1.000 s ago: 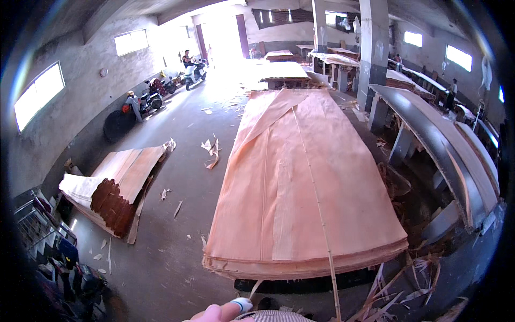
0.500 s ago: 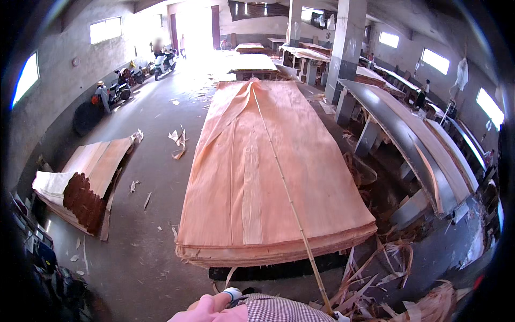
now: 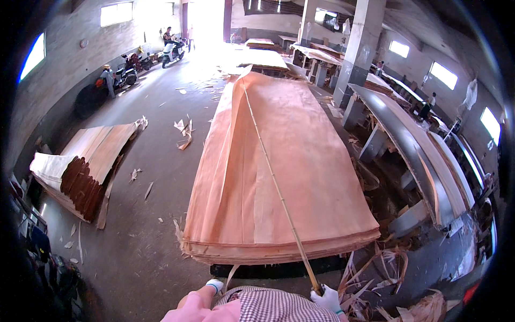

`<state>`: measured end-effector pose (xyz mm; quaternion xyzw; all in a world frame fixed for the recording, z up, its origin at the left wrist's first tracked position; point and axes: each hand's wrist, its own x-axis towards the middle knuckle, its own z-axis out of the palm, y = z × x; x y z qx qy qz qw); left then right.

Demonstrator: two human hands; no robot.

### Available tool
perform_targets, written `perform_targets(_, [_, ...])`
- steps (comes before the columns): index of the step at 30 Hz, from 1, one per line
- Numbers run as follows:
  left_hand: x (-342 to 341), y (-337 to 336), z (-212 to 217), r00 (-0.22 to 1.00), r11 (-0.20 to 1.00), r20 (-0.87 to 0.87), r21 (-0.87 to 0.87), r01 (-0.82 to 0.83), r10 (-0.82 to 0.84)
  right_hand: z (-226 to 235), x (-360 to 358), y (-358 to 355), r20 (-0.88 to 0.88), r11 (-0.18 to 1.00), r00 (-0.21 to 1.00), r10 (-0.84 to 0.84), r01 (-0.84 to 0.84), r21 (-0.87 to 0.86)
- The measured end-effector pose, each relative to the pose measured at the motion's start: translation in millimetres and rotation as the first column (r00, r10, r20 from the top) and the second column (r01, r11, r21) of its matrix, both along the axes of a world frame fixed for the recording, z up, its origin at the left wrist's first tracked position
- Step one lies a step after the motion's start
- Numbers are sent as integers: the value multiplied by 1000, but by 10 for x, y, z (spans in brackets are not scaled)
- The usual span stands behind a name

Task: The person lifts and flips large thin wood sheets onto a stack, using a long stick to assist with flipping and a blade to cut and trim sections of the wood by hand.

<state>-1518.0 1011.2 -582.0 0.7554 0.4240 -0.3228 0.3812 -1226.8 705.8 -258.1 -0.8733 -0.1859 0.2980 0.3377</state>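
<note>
In a white glove, my right hand [image 3: 328, 300] is closed round the near end of a long thin bamboo pole [image 3: 276, 188]. The pole runs away from me over a tall stack of pinkish wood veneer sheets [image 3: 316, 161]. Its far tip is at the stack's far end, where the top veneer sheet [image 3: 244, 88] is raised into a peak with a long fold running toward me. My left hand [image 3: 214, 285], also white-gloved, is low beside my checked apron [image 3: 273, 306], short of the stack's near edge. Its fingers cannot be made out.
At the left, a lower veneer stack [image 3: 99, 145] lies on the floor. A pillar [image 3: 359, 53] and a dark sloping bench [image 3: 399, 134] stand to the right. Veneer scraps [image 3: 375, 279] litter the floor by my right hand. Scooters [image 3: 126, 78] and a person [image 3: 170, 38] are far off.
The pole's far tip has moved left, and the sheet's raised peak and fold with it. My right hand has come fully into view on the pole. My left hand sits slightly further left.
</note>
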Motion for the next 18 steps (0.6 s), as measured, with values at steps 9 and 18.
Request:
perform_targets(9, [-241, 78, -155, 932, 934, -77, 23, 357, -354, -85, 59, 595, -15, 989, 1000, 12, -10, 145])
perform_targets(18, [531, -89, -162, 981, 975, -53, -132, 177, -186, -160, 119, -442, 270, 996, 961, -51, 30, 83])
